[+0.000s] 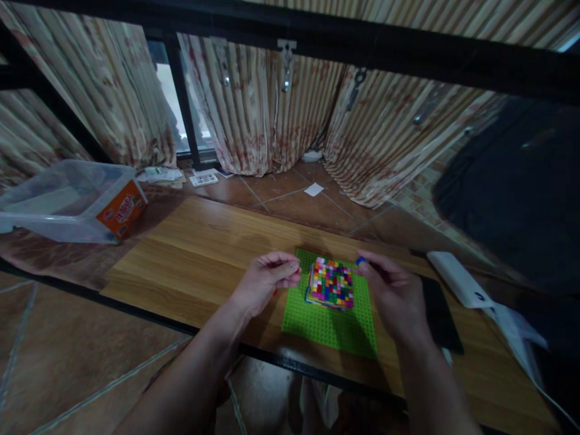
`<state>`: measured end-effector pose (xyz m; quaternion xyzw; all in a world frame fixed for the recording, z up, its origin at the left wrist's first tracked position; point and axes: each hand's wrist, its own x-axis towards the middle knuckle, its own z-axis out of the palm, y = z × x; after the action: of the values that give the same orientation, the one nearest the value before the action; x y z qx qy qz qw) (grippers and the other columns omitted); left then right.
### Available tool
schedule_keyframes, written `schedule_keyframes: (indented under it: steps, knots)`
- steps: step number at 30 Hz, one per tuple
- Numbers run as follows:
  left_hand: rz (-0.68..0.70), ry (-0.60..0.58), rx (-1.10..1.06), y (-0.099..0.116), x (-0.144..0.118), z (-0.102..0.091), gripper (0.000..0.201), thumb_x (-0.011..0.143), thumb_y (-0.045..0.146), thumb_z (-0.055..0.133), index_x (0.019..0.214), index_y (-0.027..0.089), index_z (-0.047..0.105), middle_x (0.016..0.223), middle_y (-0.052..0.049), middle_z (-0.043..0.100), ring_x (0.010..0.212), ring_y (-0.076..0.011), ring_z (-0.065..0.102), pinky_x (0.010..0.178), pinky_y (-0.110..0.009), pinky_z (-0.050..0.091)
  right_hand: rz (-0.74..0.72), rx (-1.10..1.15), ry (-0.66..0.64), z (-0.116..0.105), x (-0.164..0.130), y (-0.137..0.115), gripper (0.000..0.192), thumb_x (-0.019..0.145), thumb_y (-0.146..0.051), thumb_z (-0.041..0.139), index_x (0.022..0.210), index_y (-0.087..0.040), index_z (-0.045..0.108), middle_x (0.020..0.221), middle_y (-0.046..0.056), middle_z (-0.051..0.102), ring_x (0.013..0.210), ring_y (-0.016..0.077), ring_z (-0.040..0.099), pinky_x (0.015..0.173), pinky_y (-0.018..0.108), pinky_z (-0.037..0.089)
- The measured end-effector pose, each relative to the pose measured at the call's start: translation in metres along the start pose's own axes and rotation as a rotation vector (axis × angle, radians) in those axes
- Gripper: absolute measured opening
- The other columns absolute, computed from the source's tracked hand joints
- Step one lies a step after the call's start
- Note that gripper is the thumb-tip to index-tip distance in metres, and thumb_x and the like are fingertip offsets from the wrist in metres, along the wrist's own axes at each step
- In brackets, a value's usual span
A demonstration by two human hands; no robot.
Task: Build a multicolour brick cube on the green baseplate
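From the head camera I see a green baseplate (330,320) on the wooden table (190,260), with a multicoloured brick block (331,282) filling only its twelve o'clock part. My left hand (265,282) is curled, pinching something red at nine o'clock of the block; my right hand (393,296) pinches a blue brick (360,261) at two o'clock. I judge the build partly done, since most studs are bare.

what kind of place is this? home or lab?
Likely a home room, not a lab: striped floral curtains over a window, a brown tiled floor, and a low wooden table holding a green studded baseplate with a multicoloured brick block.
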<state>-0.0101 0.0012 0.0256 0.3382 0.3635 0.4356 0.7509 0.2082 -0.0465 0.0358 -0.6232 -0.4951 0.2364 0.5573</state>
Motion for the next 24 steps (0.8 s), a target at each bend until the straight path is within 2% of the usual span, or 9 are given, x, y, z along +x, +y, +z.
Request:
schedule_keyframes:
  steps: [3, 8, 16, 24]
  knots:
    - [0.022, 0.016, -0.01, 0.0, 0.003, 0.0, 0.026, 0.059, 0.027, 0.084, 0.078, 0.014, 0.071, 0.073, -0.001, 0.069, 0.061, -0.0092, 0.064, 0.064, -0.023, 0.053, -0.007, -0.111, 0.069, -0.015, 0.012, 0.018, 0.024, 0.075, -0.038, 0.068, 0.09, -0.02, 0.071, 0.089, 0.006, 0.073, 0.083, 0.0224, 0.067, 0.081, 0.04, 0.053]
    - [0.02, 0.019, 0.001, -0.003, 0.007, 0.002, 0.025, 0.061, 0.025, 0.083, 0.079, 0.013, 0.071, 0.073, -0.002, 0.069, 0.062, -0.0092, 0.065, 0.063, -0.021, 0.052, -0.004, -0.122, -0.011, -0.012, 0.016, 0.036, 0.023, 0.077, -0.039, 0.065, 0.087, -0.018, 0.069, 0.086, 0.007, 0.072, 0.08, 0.0216, 0.067, 0.077, 0.037, 0.052]
    - [0.021, 0.064, 0.032, -0.005, 0.011, 0.0, 0.027, 0.061, 0.024, 0.083, 0.081, 0.013, 0.071, 0.074, -0.002, 0.069, 0.063, -0.0088, 0.064, 0.065, -0.02, 0.052, 0.021, -0.177, -0.147, -0.002, 0.014, 0.041, 0.02, 0.079, -0.035, 0.061, 0.088, -0.019, 0.069, 0.088, 0.005, 0.072, 0.083, 0.0207, 0.066, 0.079, 0.036, 0.05]
    - [0.011, 0.067, 0.034, -0.007, 0.012, 0.0, 0.03, 0.059, 0.026, 0.084, 0.081, 0.012, 0.071, 0.072, -0.001, 0.069, 0.062, -0.0088, 0.064, 0.064, -0.02, 0.052, 0.022, -0.209, -0.17, 0.0, 0.014, 0.037, 0.019, 0.079, -0.034, 0.06, 0.088, -0.02, 0.07, 0.089, 0.004, 0.073, 0.084, 0.0208, 0.065, 0.081, 0.036, 0.048]
